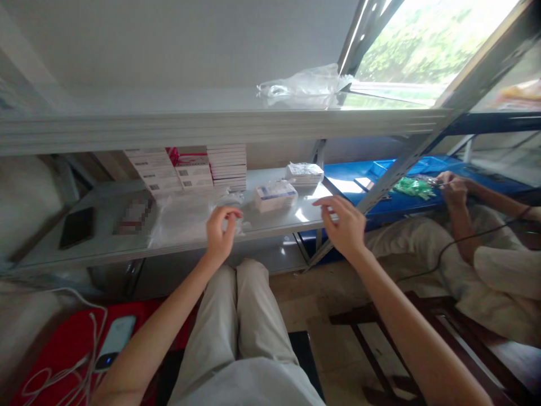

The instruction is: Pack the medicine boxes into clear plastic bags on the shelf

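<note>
Pinching at a small clear plastic packet (235, 221), the left hand (220, 232) curls its thumb and fingers narrowly over the front edge of a grey metal shelf (105, 239); whether the packet is truly gripped cannot be told through the blur. At three o'clock from it, the right hand (344, 223) hovers with fingers loosely spread and empty, just above the shelf's front corner. Between the two hands, toward twelve o'clock, lies a white box with blue print (275, 195), and past it at one o'clock a stack of flat white packets (304, 173). Clear plastic sheeting (186, 217) spreads at nine o'clock from the left hand, with a dark phone (76, 226) lying farther that way. Stacked white cartons (188, 168) stand at the shelf's back, toward eleven o'clock. A clear plastic bag (302, 84) rests on the upper shelf. At three o'clock, well apart, another person's hand (453, 189) works beside green material (412, 187) on a blue tray (380, 169). Down at seven o'clock, white cables (76, 361) lie on a red surface (63, 344).
</note>
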`<state>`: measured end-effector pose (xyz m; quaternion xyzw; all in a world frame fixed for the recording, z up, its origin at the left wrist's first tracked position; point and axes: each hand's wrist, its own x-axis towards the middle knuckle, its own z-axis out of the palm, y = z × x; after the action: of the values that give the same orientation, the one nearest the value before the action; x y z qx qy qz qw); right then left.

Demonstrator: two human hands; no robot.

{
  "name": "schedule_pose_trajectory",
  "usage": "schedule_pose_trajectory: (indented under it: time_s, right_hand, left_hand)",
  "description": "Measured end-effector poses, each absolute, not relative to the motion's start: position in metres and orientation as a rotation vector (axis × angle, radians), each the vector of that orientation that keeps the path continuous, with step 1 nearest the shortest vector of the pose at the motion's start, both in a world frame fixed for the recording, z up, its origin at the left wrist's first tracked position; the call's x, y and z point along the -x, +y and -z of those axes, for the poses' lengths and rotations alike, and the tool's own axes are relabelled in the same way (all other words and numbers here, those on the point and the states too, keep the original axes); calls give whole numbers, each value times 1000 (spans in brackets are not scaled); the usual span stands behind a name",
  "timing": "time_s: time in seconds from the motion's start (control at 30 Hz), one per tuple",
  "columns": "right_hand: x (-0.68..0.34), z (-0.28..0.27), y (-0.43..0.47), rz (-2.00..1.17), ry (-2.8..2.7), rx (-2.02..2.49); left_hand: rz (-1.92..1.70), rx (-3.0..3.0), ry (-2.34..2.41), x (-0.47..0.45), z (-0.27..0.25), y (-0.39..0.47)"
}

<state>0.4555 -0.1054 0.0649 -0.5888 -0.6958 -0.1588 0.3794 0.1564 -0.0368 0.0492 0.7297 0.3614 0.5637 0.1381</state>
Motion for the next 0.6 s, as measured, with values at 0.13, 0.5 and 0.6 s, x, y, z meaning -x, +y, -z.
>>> schedule_pose_trajectory:
  time_s: [0.13, 0.5, 0.6]
  right_hand:
    - [-460, -30, -35, 297, -1713, 1693]
    - [-449, -22, 70, 243, -1962, 1793]
    - [-464, -20, 67, 196, -1779, 1833]
  left_hand:
    - [-1285, -2426, 1060, -234, -22, 17]
    - [-830, -2606, 1343, -306, -21, 100]
    - [-892, -2532, 1446, -288, -20, 105]
